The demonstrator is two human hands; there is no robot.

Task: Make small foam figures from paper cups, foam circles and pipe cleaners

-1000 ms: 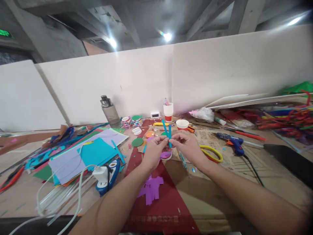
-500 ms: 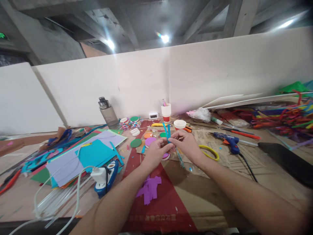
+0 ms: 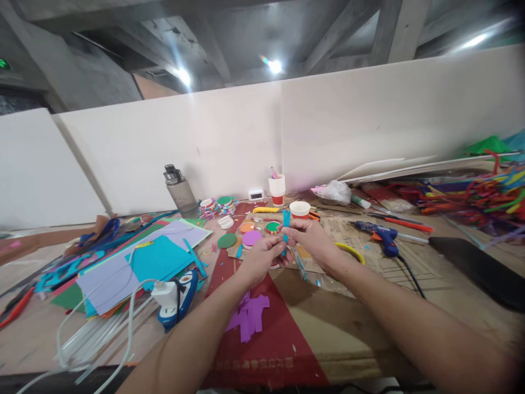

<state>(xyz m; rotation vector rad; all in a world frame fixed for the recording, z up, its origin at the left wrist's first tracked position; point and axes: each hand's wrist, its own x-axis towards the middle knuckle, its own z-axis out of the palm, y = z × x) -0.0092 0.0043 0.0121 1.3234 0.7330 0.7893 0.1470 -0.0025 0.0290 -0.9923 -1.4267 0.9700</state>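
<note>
My left hand (image 3: 262, 256) and my right hand (image 3: 312, 239) meet above the middle of the table, fingertips pinched together on a teal paper strip (image 3: 286, 220) that stands upright between them. The strip's lower end pokes out below my fingers. Directly beneath the hands lie a purple paper disc (image 3: 251, 238), a green disc (image 3: 227, 240) and a small round piece with a green centre (image 3: 273, 226). A cluster of purple paper scraps (image 3: 248, 318) lies on the red sheet (image 3: 268, 334) under my left forearm.
A stack of coloured paper sheets (image 3: 158, 257) and a blue-white glue gun (image 3: 179, 293) with white cable sit left. A blue glue gun (image 3: 379, 235), yellow-handled scissors (image 3: 353, 250), paper cups (image 3: 299, 208), a water bottle (image 3: 179, 190) and a pile of pipe cleaners (image 3: 471, 197) ring the hands.
The two teal strip ends that spread apart in a V now stand together as one upright strip. My hands have closed in on each other; the view shifted slightly.
</note>
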